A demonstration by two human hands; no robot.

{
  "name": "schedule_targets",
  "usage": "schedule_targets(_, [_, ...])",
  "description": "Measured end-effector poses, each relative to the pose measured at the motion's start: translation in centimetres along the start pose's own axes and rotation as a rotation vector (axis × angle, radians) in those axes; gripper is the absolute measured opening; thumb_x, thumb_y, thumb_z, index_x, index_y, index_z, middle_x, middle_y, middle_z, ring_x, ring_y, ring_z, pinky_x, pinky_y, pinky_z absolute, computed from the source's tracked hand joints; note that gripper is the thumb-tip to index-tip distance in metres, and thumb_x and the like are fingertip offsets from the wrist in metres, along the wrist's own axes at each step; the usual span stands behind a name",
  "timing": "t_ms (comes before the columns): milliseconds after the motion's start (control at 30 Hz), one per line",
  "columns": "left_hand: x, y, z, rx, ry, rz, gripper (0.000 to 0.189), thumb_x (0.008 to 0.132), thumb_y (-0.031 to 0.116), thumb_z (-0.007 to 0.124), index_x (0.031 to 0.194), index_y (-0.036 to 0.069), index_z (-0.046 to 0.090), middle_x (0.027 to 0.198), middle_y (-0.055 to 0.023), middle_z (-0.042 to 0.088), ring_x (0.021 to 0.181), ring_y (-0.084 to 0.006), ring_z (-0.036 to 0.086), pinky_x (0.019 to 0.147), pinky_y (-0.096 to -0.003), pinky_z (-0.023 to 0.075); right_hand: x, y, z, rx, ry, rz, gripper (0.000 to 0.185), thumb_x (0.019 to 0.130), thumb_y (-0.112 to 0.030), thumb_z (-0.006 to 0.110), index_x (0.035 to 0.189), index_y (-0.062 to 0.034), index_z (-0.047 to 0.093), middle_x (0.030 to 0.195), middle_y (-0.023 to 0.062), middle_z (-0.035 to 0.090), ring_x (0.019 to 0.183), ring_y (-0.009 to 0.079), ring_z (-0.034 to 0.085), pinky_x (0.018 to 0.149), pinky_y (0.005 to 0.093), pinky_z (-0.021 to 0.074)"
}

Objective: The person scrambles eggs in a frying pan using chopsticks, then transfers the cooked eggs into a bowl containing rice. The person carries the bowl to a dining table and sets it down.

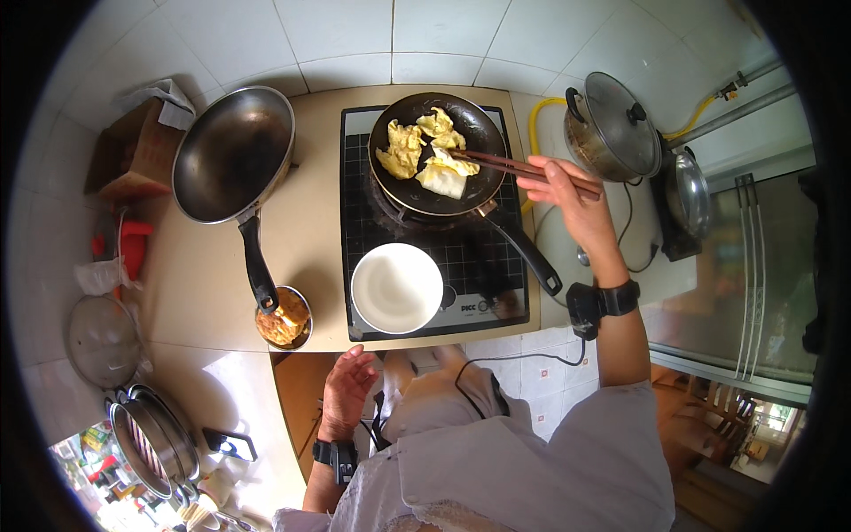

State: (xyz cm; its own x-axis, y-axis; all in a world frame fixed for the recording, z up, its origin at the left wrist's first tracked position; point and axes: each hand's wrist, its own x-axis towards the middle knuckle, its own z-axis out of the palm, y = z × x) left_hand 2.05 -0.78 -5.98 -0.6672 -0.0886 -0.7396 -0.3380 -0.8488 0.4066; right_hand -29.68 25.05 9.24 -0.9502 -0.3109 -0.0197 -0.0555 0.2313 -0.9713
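My right hand [572, 199] grips a pair of brown chopsticks [512, 166]. Their tips touch pieces of cooked egg [444, 174] in a black frying pan [479, 126]. The pan sits on the rear part of a black gas cooktop [425, 229], its handle pointing front right. A white bowl [397, 288] stands in front of the pan on the cooktop and looks bare inside. My left hand [350, 386] hangs just below the counter's front edge, fingers loosely curled and apart, holding nothing.
A second wok [233, 156] stands left, its handle reaching over a small bowl of browned food [284, 322]. At the back right are a lidded pot [615, 130] and a yellow gas hose [535, 126]. Steel pots [153, 439] and a phone [229, 444] lie at the lower left.
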Motion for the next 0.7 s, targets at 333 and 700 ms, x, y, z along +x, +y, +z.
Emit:
schedule_targets(333, [-0.1, -0.1, 0.2, -0.009, -0.005, 0.009, 0.026, 0.094, 0.027, 0.055, 0.114, 0.010, 0.059, 0.105, -0.0054, 0.064, 0.086, -0.0140, 0.061, 0.085, -0.0307, 0.0509, -0.2, 0.6, 0.0, 0.041, 0.070, -0.048, 0.040, 0.101, -0.027, 0.050, 0.118, 0.0079, 0.060, 0.106, 0.0182, 0.067, 0.096, 0.0273, 0.070, 0.080, 0.0311, 0.0571])
schedule_targets(700, [-0.2, -0.2, 0.3, -0.023, 0.000, 0.015, 0.026, 0.094, 0.027, 0.056, 0.113, 0.010, 0.059, 0.104, -0.0052, 0.065, 0.085, -0.0136, 0.061, 0.084, -0.0305, 0.0513, -0.2, 0.1, -3.3, 0.031, 0.233, 0.015, 0.043, 0.100, -0.030, 0.051, 0.120, 0.0078, 0.058, 0.114, 0.0163, 0.065, 0.090, 0.0251, 0.070, 0.078, 0.0297, 0.0547])
